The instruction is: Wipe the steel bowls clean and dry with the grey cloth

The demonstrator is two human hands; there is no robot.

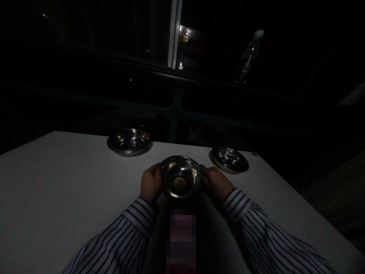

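In left hand (151, 183) and right hand (218, 182), a round metal bowl (181, 177) (mouth toward the camera).

Honestly we can't read a single word or number here: the round yellow sticker (179, 183) inside the held metal bowl (186, 166) is too dark and small for us, and the label (246, 67) on the clear bottle (252, 50) up back is just a murky blur.

- Plastic bottle (251, 53) with a white cap, upper right of the frame
- Pale upright window-frame post (174, 36), top centre
- Bright glow (184, 34), just right of that post
- White bench (85, 182), across the lower frame
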